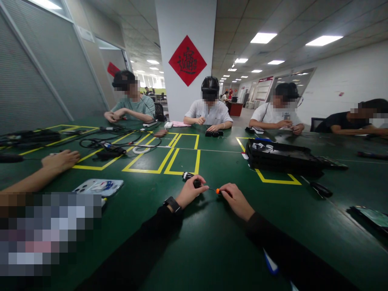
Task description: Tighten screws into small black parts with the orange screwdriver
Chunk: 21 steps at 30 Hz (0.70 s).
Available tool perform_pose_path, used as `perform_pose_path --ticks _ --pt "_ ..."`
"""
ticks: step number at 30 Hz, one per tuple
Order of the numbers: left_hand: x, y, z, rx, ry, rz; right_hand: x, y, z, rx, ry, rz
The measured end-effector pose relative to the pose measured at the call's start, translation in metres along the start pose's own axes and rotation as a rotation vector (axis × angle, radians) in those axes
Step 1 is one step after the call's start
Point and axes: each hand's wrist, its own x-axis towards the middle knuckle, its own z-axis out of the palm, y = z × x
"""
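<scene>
My left hand [190, 192], with a black watch on its wrist, is closed around a black cylindrical piece [197, 183] over the green table. A black cylinder end with a white band [187, 176] shows just beyond its fingers; I cannot tell whether both are one object. My right hand [237, 200] pinches a small screwdriver [218, 191] with an orange collar and a dark handle. Its thin shaft points left to my left fingertips. Whether the tip touches the black piece is hidden by the fingers.
Yellow tape rectangles [197, 161] mark the green table [212, 250]. Black plastic housings [279, 155] lie right, near a black-handled tool [321, 190]. Cables [112, 149] and a phone [100, 187] are left. A co-worker's arm [57, 165] reaches in; several people sit across.
</scene>
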Motion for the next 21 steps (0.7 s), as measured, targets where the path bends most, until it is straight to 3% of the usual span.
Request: perform_pose_path --ticks 11,21 --pt "-0.0005 -0.0004 -0.0006 -0.005 -0.016 0.019 -0.0014 0.0047 0.0036 0.105 0.002 0.103" --pt "0.0006 -0.0019 0.0002 0.003 0.003 0.008 -0.0017 0.0028 0.0029 0.034 0.024 0.026"
